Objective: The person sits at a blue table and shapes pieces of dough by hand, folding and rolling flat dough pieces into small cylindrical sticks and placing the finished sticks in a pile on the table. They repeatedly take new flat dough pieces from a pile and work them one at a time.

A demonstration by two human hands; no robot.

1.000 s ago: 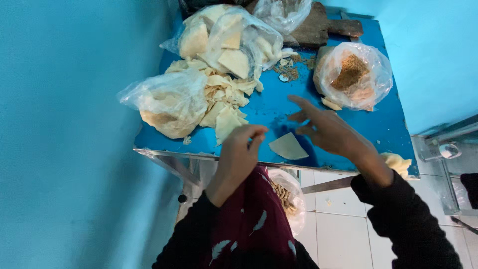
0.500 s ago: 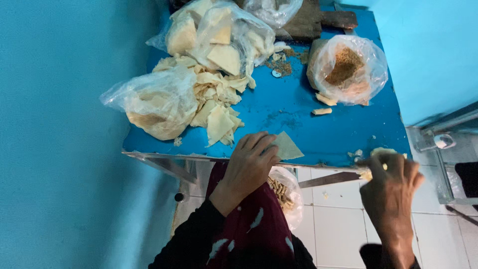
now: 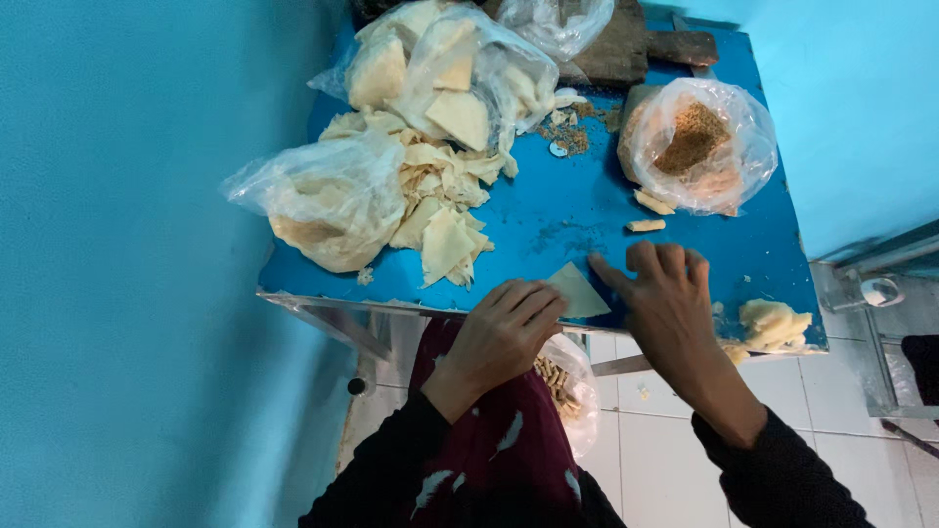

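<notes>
Wrapper (image 3: 579,291) lies between both hands (image 3: 504,328) (image 3: 665,303); fingers flat, apparently touching it.

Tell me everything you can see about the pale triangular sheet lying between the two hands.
The pale cream triangular sheet looks thin and soft, like a dough wrapper. It lies flat at the near edge of the blue table, one corner pointing away from the person. The left hand covers its near left corner with its fingers; the right hand rests just to its right, index fingertip at or near its edge. Its near part is hidden.
</notes>
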